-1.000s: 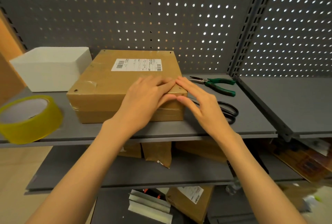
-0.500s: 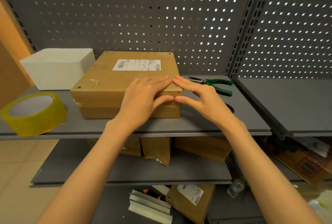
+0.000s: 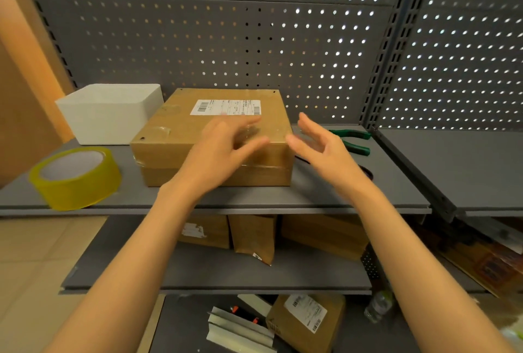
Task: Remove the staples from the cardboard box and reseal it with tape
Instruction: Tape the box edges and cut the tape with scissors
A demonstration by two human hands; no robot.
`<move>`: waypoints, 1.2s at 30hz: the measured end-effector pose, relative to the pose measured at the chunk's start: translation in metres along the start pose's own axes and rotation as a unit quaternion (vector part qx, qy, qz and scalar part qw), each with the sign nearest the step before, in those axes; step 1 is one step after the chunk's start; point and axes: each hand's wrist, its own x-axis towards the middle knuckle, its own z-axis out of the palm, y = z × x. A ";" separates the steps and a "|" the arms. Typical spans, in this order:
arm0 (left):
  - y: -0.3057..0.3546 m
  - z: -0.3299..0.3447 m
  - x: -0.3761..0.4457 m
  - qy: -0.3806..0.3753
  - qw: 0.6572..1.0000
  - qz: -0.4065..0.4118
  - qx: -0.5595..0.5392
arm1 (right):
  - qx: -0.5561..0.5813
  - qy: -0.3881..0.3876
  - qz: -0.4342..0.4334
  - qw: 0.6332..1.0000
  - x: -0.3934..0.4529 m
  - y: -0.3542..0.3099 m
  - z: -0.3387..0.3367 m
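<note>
Brown cardboard box (image 3: 198,137) is seen on the shelf (image 3: 325,197), clear tape already across its near edge. Left hand (image 3: 223,152) and right hand (image 3: 319,143) are held released, grasping nothing, just above its right corner. Unpressed tape may lift; the tape roll (image 3: 75,178) may be knocked off.

A grey metal shelf (image 3: 325,197) runs across the middle of the frame in front of me. On it, at centre, sits the cardboard box (image 3: 175,137). Just left of it, toward the back, stands a white container (image 3: 110,115). At the left front edge lies a yellow tape roll (image 3: 76,180). Right of the box lie green-handled pliers (image 3: 353,140).
</note>
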 end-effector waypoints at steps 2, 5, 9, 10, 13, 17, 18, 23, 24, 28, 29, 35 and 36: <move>-0.012 -0.011 -0.006 0.154 0.986 -0.037 0.057 | 0.037 0.078 0.052 0.995 0.004 0.000 0.008; -0.037 -0.030 -0.018 0.297 0.929 -0.208 0.070 | 0.062 0.067 0.167 0.982 0.013 0.002 0.018; -0.054 -0.036 -0.031 0.263 0.843 -0.426 -0.199 | 0.145 0.020 0.238 0.960 0.019 0.003 0.029; -0.055 -0.035 -0.033 0.251 0.824 -0.445 -0.244 | 0.162 0.017 0.241 0.957 0.020 0.002 0.030; -0.057 -0.034 -0.037 0.266 0.809 -0.442 -0.282 | 0.212 0.012 0.233 0.949 0.017 0.000 0.027; -0.051 -0.035 -0.047 0.318 0.793 -0.382 -0.353 | 0.289 0.005 0.210 0.934 0.007 0.004 0.013; -0.048 -0.035 -0.050 0.334 0.788 -0.358 -0.373 | 0.302 0.000 0.202 0.932 0.005 0.004 0.009; -0.021 -0.032 -0.056 0.376 0.798 -0.266 -0.388 | 0.346 -0.083 0.154 0.922 -0.006 0.003 -0.006; -0.016 -0.032 -0.056 0.373 0.805 -0.261 -0.379 | 0.353 -0.089 0.134 0.922 -0.009 0.003 -0.008; 0.007 -0.029 -0.056 0.354 0.803 -0.299 -0.375 | 0.403 -0.047 0.082 0.910 -0.020 -0.002 -0.016; 0.019 -0.026 -0.056 0.350 0.791 -0.313 -0.393 | 0.424 -0.035 0.068 0.902 -0.022 -0.006 -0.017; 0.091 0.033 -0.053 0.144 0.741 -0.277 -0.594 | 0.392 -0.014 -0.014 0.920 -0.042 -0.022 0.000; 0.098 0.041 -0.048 0.138 0.738 -0.260 -0.607 | 0.377 -0.018 -0.021 0.926 -0.045 -0.024 0.004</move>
